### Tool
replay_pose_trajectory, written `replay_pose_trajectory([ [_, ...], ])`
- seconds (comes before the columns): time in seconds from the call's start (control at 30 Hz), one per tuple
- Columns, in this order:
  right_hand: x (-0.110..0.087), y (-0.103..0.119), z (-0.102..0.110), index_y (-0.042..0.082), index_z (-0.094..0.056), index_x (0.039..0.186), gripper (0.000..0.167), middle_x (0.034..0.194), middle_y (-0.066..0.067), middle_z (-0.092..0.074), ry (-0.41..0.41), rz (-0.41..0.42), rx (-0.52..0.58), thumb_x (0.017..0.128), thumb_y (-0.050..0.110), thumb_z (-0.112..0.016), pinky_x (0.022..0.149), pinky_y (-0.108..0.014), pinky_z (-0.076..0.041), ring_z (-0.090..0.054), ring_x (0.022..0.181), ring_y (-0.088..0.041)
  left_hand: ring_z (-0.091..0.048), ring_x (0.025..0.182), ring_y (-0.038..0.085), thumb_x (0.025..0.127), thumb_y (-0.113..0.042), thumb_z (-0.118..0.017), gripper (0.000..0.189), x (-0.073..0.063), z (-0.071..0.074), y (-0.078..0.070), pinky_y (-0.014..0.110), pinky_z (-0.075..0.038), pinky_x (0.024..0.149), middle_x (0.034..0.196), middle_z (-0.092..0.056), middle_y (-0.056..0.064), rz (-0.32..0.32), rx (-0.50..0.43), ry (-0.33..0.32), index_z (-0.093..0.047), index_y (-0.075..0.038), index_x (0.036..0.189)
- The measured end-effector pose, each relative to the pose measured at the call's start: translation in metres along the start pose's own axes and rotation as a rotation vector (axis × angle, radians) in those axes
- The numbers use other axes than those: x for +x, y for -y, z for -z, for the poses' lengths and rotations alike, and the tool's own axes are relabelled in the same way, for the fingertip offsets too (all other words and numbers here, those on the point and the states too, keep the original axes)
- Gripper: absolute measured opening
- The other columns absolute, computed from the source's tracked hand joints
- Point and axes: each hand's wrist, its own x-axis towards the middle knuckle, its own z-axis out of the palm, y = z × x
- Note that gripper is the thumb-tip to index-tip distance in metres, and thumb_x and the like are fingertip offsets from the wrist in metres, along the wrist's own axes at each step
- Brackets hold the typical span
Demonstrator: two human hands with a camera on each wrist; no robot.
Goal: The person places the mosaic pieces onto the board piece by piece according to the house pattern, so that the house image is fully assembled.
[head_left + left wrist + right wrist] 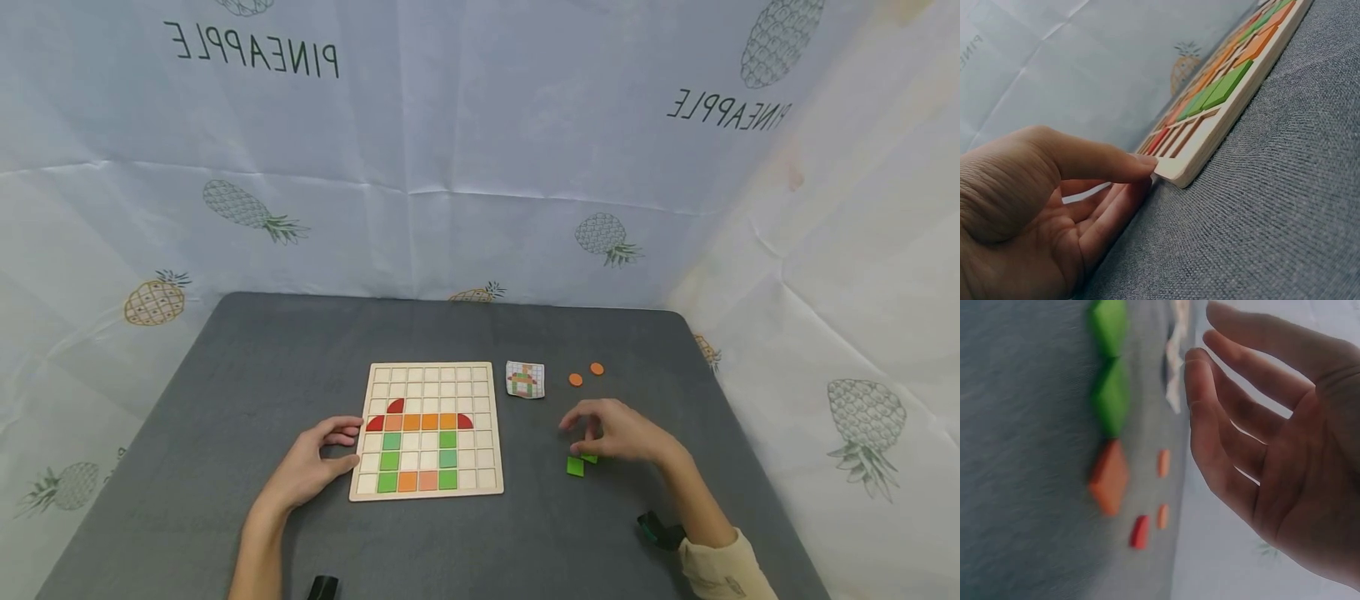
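Observation:
A wooden grid board [480,450] lies on the table with red, orange and green pieces forming a mushroom-like shape. At its left edge is my left hand [303,467], the thumb [1141,164] touching the rim near a corner, fingers relaxed beside it. My right hand [622,432] hovers over loose tiles right of the board, fingers loosely bent and nothing between them. Beneath it lie two green tiles [1110,397], one partly covered by the hand in the head view. An orange tile [1110,478] and a red piece [1140,532] show in the right wrist view.
A small pattern card [525,380] lies right of the board's top corner. Two orange discs [575,380] are beyond my right hand. Black objects lie by the right forearm [660,532] and at the front edge [323,587]. Pineapple-print cloth [450,208] hangs around the table.

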Motion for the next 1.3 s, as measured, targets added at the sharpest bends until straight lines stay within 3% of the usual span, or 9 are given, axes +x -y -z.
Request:
replay_pose_trajectory([
  [0.3,-0.004,-0.015,-0.014,0.009,-0.078,0.116,0.032,0.107,-0.012,-0.073,0.083,-0.017,0.123,0.087,0.011,-0.091,0.067,-0.023,-0.056,-0.065,0.071,-0.003,-0.065,0.117,0.023,0.091,-0.003,-0.081,0.058,-0.001,0.000,-0.001,0.024,-0.053,0.095,0.134,-0.070,0.014,0.004,0.008,-0.001,-0.063,-0.003,0.146],
  [0.53,-0.006,-0.023,-0.018,0.010,-0.077,0.118,0.035,0.111,-0.013,-0.071,0.109,0.054,0.132,0.086,0.010,-0.091,0.062,-0.023,-0.054,-0.057,0.066,0.000,-0.065,0.117,0.022,0.091,-0.002,-0.081,0.057,-0.001,0.000,-0.002,0.024,-0.053,0.096,0.134,-0.071,0.014,-0.001,0.005,-0.007,-0.063,-0.003,0.145],
  [0.7,-0.006,-0.025,-0.019,0.013,-0.077,0.116,0.033,0.104,-0.007,-0.070,0.113,0.043,0.103,0.086,0.013,-0.092,0.062,-0.023,-0.053,-0.055,0.066,0.001,-0.065,0.118,0.024,0.091,-0.002,-0.081,0.058,-0.001,0.000,-0.002,0.025,-0.053,0.096,0.134,-0.070,0.014,0.006,0.009,0.001,-0.063,-0.002,0.146],
  [0.93,-0.005,-0.019,-0.022,0.021,-0.077,0.109,0.028,0.097,0.007,-0.070,0.080,-0.014,-0.035,0.086,0.015,-0.091,0.063,-0.021,-0.050,-0.053,0.067,0.002,-0.065,0.118,0.024,0.091,-0.002,-0.081,0.058,-0.001,-0.001,-0.002,0.024,-0.053,0.096,0.135,-0.070,0.014,0.017,0.011,0.003,-0.062,-0.003,0.146],
  [1.3,0.008,-0.011,-0.015,0.018,-0.077,0.114,0.031,0.098,0.007,-0.069,0.034,0.025,-0.115,0.085,0.007,-0.081,0.061,-0.021,-0.048,-0.050,0.064,0.003,-0.065,0.119,0.024,0.091,-0.003,-0.081,0.058,-0.001,0.000,-0.004,0.024,-0.053,0.096,0.135,-0.070,0.015,0.011,0.003,0.005,-0.062,-0.003,0.146],
])
